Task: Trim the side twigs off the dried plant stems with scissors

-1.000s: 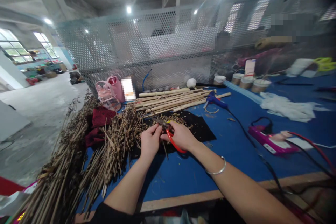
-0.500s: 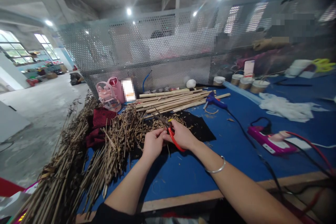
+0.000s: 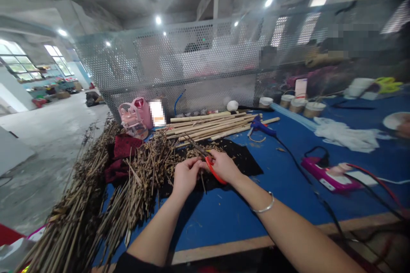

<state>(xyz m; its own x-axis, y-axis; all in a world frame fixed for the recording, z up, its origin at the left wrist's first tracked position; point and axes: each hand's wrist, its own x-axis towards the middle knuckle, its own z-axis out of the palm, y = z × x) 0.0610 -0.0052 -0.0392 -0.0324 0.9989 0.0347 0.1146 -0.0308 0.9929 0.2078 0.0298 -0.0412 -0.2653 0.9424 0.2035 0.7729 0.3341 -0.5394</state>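
My right hand (image 3: 225, 167) grips a pair of scissors (image 3: 212, 169) with red handles. Their dark blades point up and to the left, over a pile of trimmed dried plant bits (image 3: 192, 152) on a black cloth (image 3: 248, 160). Close beside it, my left hand (image 3: 185, 175) is closed in a pinch, its fingertips meeting the right hand's. A thin dried stem (image 3: 204, 184) sticks out below the fingers; its upper part is hidden. To the left lies a heap of dried stalks (image 3: 144, 170).
Longer dried stalks (image 3: 68, 209) hang over the table's left edge. Pale sticks (image 3: 208, 124) lie behind the cloth, near a blue glue gun (image 3: 261, 126). A purple power strip (image 3: 329, 175) with cables sits right. Perforated metal panels (image 3: 179, 64) stand behind.
The head view has shifted slightly. Both hands stay nearly in place with the scissors. A round white object and a blurred hand-like shape have appeared at the right edge.
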